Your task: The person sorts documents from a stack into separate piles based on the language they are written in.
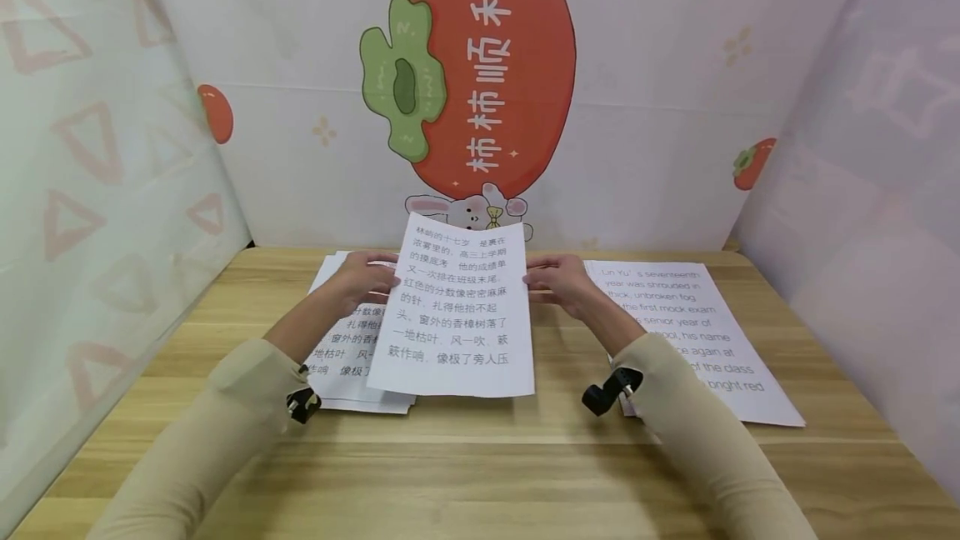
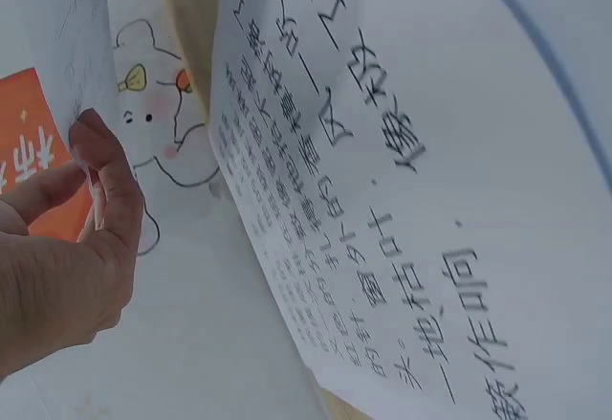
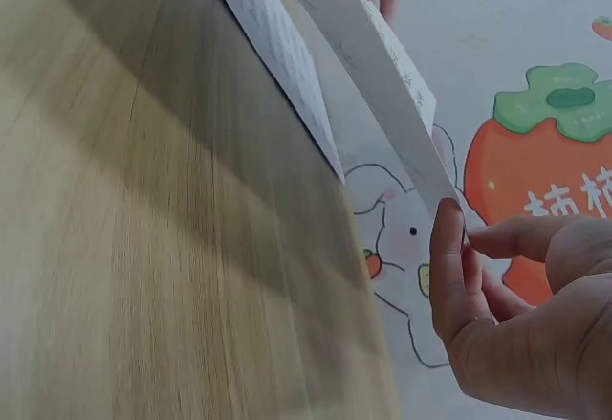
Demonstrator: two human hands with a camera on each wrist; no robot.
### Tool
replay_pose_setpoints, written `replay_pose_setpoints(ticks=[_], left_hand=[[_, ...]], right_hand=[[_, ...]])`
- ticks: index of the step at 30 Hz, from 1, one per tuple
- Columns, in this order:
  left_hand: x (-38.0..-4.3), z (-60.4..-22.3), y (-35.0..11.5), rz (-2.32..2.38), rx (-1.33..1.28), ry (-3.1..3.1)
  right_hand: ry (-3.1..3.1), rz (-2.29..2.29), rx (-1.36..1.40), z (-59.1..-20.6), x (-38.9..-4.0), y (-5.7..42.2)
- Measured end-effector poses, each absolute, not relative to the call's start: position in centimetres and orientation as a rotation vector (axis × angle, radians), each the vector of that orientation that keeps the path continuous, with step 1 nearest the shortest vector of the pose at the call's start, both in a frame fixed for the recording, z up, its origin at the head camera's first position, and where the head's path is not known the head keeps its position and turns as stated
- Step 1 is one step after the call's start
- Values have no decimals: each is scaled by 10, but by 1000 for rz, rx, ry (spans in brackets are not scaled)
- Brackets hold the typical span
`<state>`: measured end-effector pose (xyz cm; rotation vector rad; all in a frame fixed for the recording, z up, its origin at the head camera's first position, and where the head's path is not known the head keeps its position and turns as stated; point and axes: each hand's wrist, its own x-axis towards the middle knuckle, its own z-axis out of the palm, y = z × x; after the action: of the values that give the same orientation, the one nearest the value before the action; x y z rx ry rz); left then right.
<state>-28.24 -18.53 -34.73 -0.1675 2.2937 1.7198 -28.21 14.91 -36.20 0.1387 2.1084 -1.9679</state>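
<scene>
A sheet of paper point(image 1: 453, 315) printed with Chinese text is held up above the table, tilted toward the head camera. My left hand point(image 1: 367, 282) pinches its left edge between thumb and fingers, as the left wrist view also shows. On the opposite edge, my right hand point(image 1: 558, 282) pinches the same sheet; in the right wrist view the thumb and fingertips point(image 3: 448, 211) meet at the paper's edge. Below and left lies a stack of Chinese-printed sheets point(image 1: 352, 390), partly covered by the held sheet and the left hand.
On the right side of the wooden table point(image 1: 465, 473) lies a pile of English-printed sheets point(image 1: 675, 298), partly hidden by the right forearm. A white backdrop with a large orange persimmon point(image 1: 525, 65) stands behind the table, and patterned white curtains point(image 1: 97, 148) flank it.
</scene>
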Motion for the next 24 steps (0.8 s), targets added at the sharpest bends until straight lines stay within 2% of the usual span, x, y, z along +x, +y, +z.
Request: replay_pose_setpoints(ticks=[13,24], left_hand=[[-283,-353,-255,1631,-259,2396],[-278,-357,-283,1570,-378,2467]], right_hand=[[2010,-2006,111,-376,-293,71],[1891,-2056,97,-382,-293,33]])
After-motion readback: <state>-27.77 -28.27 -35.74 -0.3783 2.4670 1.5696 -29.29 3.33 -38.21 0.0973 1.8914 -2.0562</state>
